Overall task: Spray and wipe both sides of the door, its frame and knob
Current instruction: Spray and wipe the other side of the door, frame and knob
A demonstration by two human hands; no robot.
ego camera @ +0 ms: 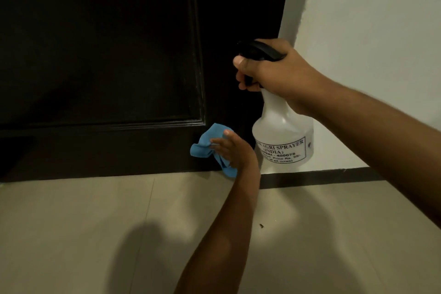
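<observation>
1. Wiping is the step in hand, I think: the left hand (232, 150) presses a crumpled blue cloth (210, 144) onto the bottom rail of the dark brown wooden door (95, 55), near the door's lower right corner and just above the floor.
2. The left fingers look spread and mostly straight on top of the cloth. Part of the cloth hangs down below the hand, almost to the floor.
3. The right hand (269, 67) holds a clear plastic spray bottle with a black trigger top (282, 136). Its fingers and thumb are curled tight round the bottle's neck, just under the trigger. The bottle hangs upright beside the door's edge, near the cloth but not touching it.
4. I cannot tell if spray is coming out. I cannot see wet marks on the door because it is so dark.
5. Next, I think the cloth needs to rub along the low rail and up the raised panel edge, with more spray where the door is dry. The knob is not in view, so it may come later.
6. Under the door lies a smooth beige tiled floor (95, 234) with a small dark speck (261, 226) on it.
7. On the right stands a plain white wall (370, 31) with a dark strip along its bottom (322, 178).
</observation>
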